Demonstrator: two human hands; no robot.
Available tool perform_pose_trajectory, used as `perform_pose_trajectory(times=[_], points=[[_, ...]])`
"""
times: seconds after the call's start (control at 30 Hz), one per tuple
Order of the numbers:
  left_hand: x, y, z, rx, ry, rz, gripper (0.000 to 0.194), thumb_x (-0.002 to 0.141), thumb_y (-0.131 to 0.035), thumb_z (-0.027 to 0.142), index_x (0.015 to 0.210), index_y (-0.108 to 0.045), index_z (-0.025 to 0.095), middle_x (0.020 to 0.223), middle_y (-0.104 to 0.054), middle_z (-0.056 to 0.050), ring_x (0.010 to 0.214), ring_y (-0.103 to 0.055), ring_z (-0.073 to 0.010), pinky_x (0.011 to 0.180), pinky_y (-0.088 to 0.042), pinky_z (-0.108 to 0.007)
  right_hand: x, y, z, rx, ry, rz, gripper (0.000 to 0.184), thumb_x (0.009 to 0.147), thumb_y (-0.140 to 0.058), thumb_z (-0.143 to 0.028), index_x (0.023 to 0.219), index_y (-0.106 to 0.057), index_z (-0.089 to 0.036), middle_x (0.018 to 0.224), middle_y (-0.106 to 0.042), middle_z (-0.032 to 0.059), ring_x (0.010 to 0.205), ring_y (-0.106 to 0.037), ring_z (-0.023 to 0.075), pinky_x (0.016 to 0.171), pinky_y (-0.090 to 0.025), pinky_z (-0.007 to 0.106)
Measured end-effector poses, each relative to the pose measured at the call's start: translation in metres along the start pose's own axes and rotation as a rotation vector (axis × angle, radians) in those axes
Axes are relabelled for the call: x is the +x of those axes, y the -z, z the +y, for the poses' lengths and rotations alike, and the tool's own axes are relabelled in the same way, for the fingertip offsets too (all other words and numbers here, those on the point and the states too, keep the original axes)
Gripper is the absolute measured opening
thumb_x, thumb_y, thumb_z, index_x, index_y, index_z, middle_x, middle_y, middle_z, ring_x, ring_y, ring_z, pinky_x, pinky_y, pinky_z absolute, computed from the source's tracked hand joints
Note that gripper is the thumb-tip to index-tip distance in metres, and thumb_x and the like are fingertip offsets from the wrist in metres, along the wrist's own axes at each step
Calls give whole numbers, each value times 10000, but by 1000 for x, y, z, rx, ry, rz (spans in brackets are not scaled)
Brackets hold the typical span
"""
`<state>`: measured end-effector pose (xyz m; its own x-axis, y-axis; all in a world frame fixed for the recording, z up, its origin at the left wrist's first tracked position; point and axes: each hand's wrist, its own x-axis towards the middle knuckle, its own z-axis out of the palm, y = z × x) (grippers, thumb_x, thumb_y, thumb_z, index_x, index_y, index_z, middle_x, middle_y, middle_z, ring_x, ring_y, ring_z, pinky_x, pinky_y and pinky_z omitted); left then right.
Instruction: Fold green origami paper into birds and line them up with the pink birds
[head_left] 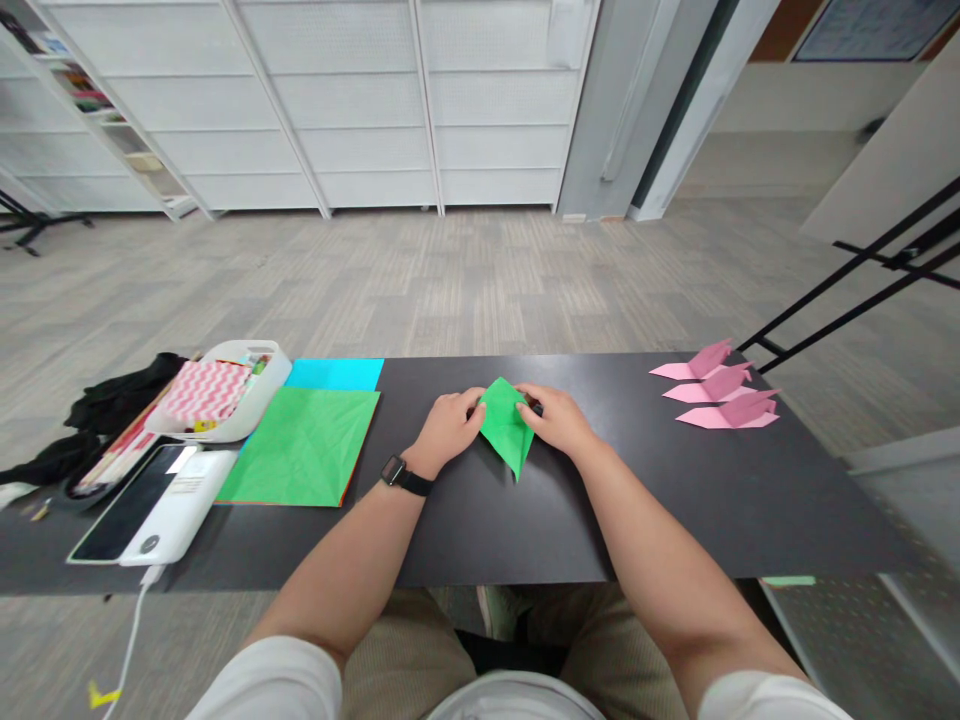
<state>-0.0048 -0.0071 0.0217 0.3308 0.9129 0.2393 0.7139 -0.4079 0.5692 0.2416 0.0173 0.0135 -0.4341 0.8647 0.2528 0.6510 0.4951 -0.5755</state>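
Folded green paper (505, 428) is held over the black table (510, 540), at the centre of the frame. Its left and right edges are pinched by the curled left hand (448, 425) and right hand (559, 420), thumbs on top. The lower tip (516, 466) could be skewed by an uneven pull.

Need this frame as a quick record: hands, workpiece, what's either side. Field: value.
workpiece: folded green paper, one point toward the person
left_hand: left hand at the paper's left edge; dark watch on wrist
right_hand: right hand at the paper's right edge, thumb on top
left_side: green sheet overlapping blue sheet; white tray with pink-and-white zigzag item; white device with cable
right_side: three pink folded papers, in a row
surface: dark table
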Motion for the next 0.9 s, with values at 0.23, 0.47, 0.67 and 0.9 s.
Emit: perform_pose_trajectory(times=[0.23, 0.47, 0.67, 0.9], points=[[-3, 4, 3, -111, -73, 143, 311, 1045, -556, 248, 1352, -592, 220, 1228, -755, -77, 1093, -730, -220, 1064, -551, -414, 0, 0, 4, -31, -5, -31, 271, 987, -550, -203, 1141, -767, -254, 1086, -808, 57, 1006, -730, 250, 915, -530, 360], [-3, 1, 2, -145, -174, 12, 399, 1025, -434, 99, 1325, -652, 247, 1268, -742, -64, 1178, -703, -208, 1107, -560, -424, 1, -3, 8, 4, 1, 23, 428, 973, -589, -203, 1379, -705, -272, 1254, -775, 78, 1119, -712, 263, 1008, -537, 406], [-2, 2, 2, -117, -240, 2, 359, 1068, -513, 219, 1386, -671, 268, 1323, -707, -81, 1248, -664, -222, 1128, -545, -427, 1, -4, 7, 8, 43, -3, 396, 1036, -528, -220, 1369, -734, -283, 1106, -782, 73, 1004, -715, 231, 943, -547, 375], [-2, 2, 1, -84, -244, 36, 470, 1024, -505, 120, 1434, -660, 289, 1353, -695, -85, 1280, -651, -229, 1150, -545, -457, 0, -3, 6, 0, 68, -10, 403, 1025, -539, -199, 1356, -748, -296, 1016, -767, 56, 953, -703, 219, 899, -539, 352]])
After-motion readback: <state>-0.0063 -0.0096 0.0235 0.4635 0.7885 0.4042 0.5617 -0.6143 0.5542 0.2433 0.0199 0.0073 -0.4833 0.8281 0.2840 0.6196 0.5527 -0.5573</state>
